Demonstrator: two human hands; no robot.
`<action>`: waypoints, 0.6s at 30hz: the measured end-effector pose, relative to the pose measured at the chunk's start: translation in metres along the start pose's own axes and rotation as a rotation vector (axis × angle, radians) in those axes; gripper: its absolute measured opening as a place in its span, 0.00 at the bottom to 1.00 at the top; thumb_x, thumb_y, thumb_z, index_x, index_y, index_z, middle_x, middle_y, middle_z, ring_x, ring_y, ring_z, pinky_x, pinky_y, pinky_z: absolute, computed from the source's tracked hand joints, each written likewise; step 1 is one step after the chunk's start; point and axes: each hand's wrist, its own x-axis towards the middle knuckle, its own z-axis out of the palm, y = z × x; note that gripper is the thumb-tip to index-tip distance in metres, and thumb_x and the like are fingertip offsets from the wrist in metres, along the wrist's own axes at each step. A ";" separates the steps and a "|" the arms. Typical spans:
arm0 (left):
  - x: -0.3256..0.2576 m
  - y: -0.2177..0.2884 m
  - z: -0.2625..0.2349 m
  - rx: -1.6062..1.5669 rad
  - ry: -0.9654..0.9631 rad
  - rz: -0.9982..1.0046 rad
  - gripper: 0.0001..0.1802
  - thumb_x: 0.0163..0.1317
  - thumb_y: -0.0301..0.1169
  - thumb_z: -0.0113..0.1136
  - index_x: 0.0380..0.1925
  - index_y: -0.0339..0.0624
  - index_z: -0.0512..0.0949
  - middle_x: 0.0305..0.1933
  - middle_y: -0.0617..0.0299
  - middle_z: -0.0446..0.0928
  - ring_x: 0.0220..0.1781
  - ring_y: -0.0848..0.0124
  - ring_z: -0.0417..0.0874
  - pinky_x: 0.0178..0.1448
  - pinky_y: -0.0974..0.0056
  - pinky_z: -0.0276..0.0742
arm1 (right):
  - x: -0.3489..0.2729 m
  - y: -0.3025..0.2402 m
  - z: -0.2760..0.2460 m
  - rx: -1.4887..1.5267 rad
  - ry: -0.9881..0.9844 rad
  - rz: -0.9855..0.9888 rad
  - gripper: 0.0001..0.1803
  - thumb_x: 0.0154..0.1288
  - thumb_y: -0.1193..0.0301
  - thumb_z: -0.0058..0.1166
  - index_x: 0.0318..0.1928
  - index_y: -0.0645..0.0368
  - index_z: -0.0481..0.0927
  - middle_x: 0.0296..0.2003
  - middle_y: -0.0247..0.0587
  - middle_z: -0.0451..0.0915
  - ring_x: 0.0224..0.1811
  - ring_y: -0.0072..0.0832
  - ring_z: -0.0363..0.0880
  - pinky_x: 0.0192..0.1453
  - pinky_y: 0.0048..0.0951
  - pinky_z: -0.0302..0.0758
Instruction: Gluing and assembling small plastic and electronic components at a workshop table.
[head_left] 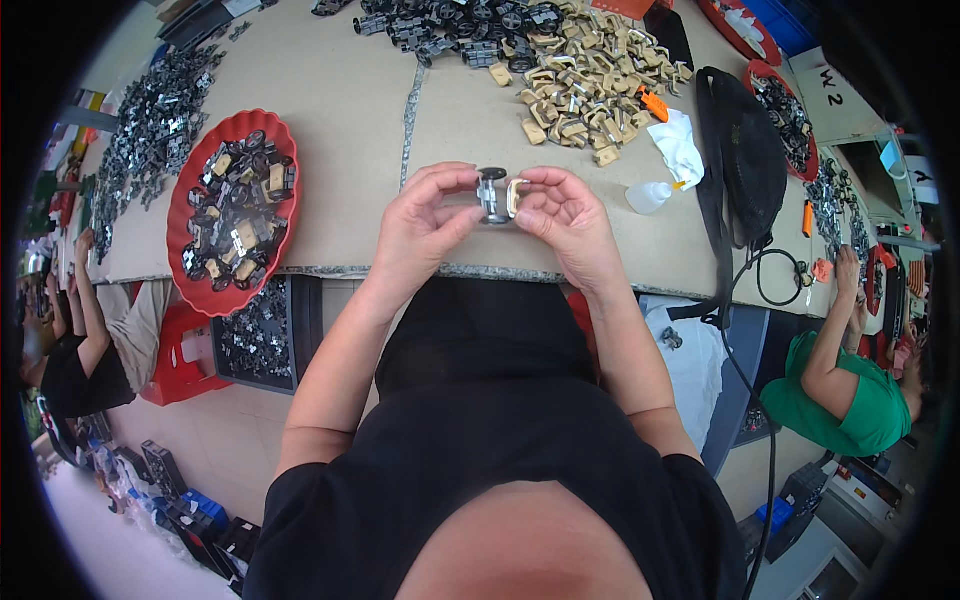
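Note:
Above the near edge of the table, my left hand (422, 222) pinches a small toy wheel chassis (491, 194) with dark round wheels and a silvery middle, held upright. Close on its right, the fingers of my right hand (572, 222) are closed on a small cream bracket-like piece (515, 198) with a shiny edge. Whether the two parts touch, I cannot tell. Farther back lies a heap of tan pieces (585, 85), with a pile of black wheeled parts (460, 25) beside it. To the left stands a red scalloped tray (178, 225) of mixed black and tan parts.
A small white bottle (648, 197), a white cloth (678, 150) and a black bag (745, 150) with a cable lie to the right. Many small metallic parts (160, 120) cover the far left. Other people sit at both sides, one in a green top (845, 395).

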 end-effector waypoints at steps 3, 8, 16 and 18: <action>0.001 0.004 0.003 0.055 -0.017 -0.007 0.17 0.53 0.16 0.56 0.45 0.35 0.72 0.52 0.58 0.64 0.52 0.71 0.73 0.52 0.68 0.77 | 0.001 -0.004 -0.002 0.050 -0.032 0.066 0.22 0.52 0.81 0.58 0.49 0.66 0.69 0.41 0.41 0.75 0.41 0.21 0.75 0.47 0.21 0.74; 0.001 0.006 0.006 0.115 -0.031 -0.037 0.17 0.53 0.16 0.57 0.45 0.35 0.73 0.51 0.58 0.65 0.49 0.71 0.75 0.51 0.69 0.78 | 0.002 -0.004 -0.009 0.161 -0.037 0.179 0.22 0.52 0.81 0.58 0.49 0.65 0.69 0.40 0.40 0.75 0.41 0.22 0.75 0.47 0.22 0.74; 0.002 0.010 0.010 0.186 -0.022 -0.040 0.18 0.54 0.15 0.55 0.46 0.34 0.72 0.51 0.58 0.65 0.49 0.70 0.75 0.53 0.68 0.77 | 0.005 -0.006 -0.015 0.188 -0.036 0.278 0.19 0.53 0.82 0.56 0.47 0.62 0.70 0.39 0.40 0.76 0.40 0.22 0.76 0.44 0.22 0.74; 0.002 0.010 0.011 0.244 -0.038 0.002 0.18 0.54 0.15 0.55 0.46 0.35 0.72 0.51 0.57 0.64 0.48 0.70 0.76 0.53 0.67 0.76 | 0.006 -0.008 -0.014 0.172 -0.019 0.306 0.19 0.54 0.82 0.55 0.48 0.62 0.70 0.39 0.39 0.77 0.39 0.21 0.76 0.42 0.22 0.74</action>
